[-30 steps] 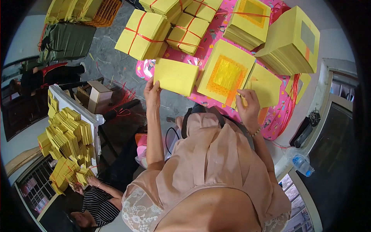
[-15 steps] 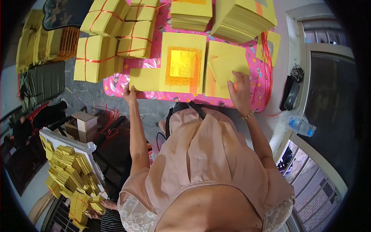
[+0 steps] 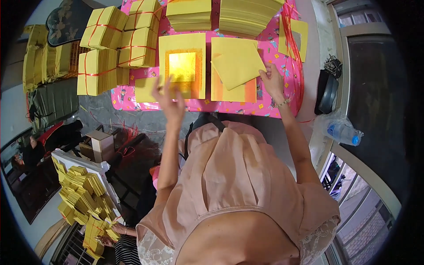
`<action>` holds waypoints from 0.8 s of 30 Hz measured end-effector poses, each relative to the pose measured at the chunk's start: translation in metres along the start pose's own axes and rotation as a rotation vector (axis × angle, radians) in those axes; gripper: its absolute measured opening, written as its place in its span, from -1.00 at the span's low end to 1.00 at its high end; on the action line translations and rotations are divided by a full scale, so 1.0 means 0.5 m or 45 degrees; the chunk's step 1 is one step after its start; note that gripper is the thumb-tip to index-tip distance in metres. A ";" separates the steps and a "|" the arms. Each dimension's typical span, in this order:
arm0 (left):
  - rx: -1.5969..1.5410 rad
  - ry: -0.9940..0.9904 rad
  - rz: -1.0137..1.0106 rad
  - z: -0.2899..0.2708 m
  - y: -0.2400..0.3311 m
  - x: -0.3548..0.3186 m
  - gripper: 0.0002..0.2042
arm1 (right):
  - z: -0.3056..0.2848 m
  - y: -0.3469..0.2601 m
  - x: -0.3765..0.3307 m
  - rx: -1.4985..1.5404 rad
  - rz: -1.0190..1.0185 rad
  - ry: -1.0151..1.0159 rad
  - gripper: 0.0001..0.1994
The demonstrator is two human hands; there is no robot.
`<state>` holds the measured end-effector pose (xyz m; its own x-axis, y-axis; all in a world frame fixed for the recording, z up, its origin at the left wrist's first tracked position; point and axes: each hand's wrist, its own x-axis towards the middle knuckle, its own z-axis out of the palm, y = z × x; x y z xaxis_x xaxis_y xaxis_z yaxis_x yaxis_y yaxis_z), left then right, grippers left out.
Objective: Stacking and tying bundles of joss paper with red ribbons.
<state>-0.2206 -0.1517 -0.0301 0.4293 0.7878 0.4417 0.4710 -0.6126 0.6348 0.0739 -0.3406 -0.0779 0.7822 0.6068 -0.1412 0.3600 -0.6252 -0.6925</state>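
A room with a grey floor (image 3: 95, 108) is seen, in which a pink patterned tablecloth (image 3: 119, 99) is covered in part by yellow paper. At the far side, tall yellow stacks (image 3: 247, 17) are ranged; on the left, ribbon-tied bundles (image 3: 104, 28) are bound crosswise in red. Nearer, a gold-centred sheet (image 3: 182, 66) is laid flat, with a plain yellow piece (image 3: 145, 90) low on its left. Just to its right, an orange-edged sheet (image 3: 224, 90) is partly covered by a tilted yellow sheet (image 3: 240, 66), which is set askew over it. The right corner of that tilted sheet appears to be pinched between the thumb and fingers of the right hand (image 3: 271, 81). By the left hand (image 3: 170, 99), blurred above the lower edge of the gold-centred sheet, nothing is seen to be grasped; its fingers are spread. The step in hand is judged to be the positioning of loose paper; for any squaring of the tilted sheet, a light corner hold and a steadying opposite hand would be called for.
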 end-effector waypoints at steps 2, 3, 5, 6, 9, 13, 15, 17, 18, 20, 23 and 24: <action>-0.045 -0.202 0.129 0.038 0.069 -0.030 -0.52 | -0.003 0.004 0.005 0.068 -0.010 -0.136 -0.67; -0.136 -0.280 0.156 0.058 0.096 -0.041 -0.51 | -0.006 0.001 0.004 0.078 -0.007 -0.133 -0.67; -0.220 -0.361 0.185 0.085 0.126 -0.059 -0.51 | -0.016 -0.010 0.002 0.919 0.147 -0.220 -0.74; -0.287 -0.438 0.191 0.099 0.137 -0.064 -0.52 | -0.032 -0.005 0.001 0.925 0.152 -0.215 -0.74; -0.352 -0.567 0.219 0.105 0.150 -0.070 -0.52 | -0.081 0.032 -0.010 1.144 0.185 -0.173 -0.80; -0.221 -0.734 0.324 0.098 0.149 -0.065 -0.46 | -0.098 0.173 -0.037 1.409 0.372 0.242 -0.81; -0.195 -0.816 0.316 0.097 0.144 -0.067 -0.48 | -0.086 0.253 -0.066 1.145 0.577 0.306 -0.80; -0.217 -0.857 0.297 0.098 0.144 -0.063 -0.48 | -0.054 0.334 -0.103 1.081 0.618 0.320 -0.80; -0.209 -0.875 0.292 0.098 0.141 -0.064 -0.49 | -0.046 0.337 -0.113 1.015 0.657 0.311 -0.80; -0.195 -0.891 0.284 0.100 0.135 -0.065 -0.49 | -0.025 0.340 -0.124 0.962 0.670 0.319 -0.81; -0.182 -0.931 0.315 0.106 0.140 -0.058 -0.51 | 0.004 0.346 -0.125 0.794 0.646 0.336 -0.84; -0.176 -0.955 0.343 0.108 0.147 -0.052 -0.53 | 0.019 0.367 -0.124 0.792 0.598 0.371 -0.82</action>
<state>-0.1555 -0.2206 -0.0293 0.9401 0.3316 0.0790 0.1994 -0.7229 0.6616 0.0866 -0.4881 -0.2029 0.9120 0.1459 -0.3833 -0.3165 -0.3441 -0.8840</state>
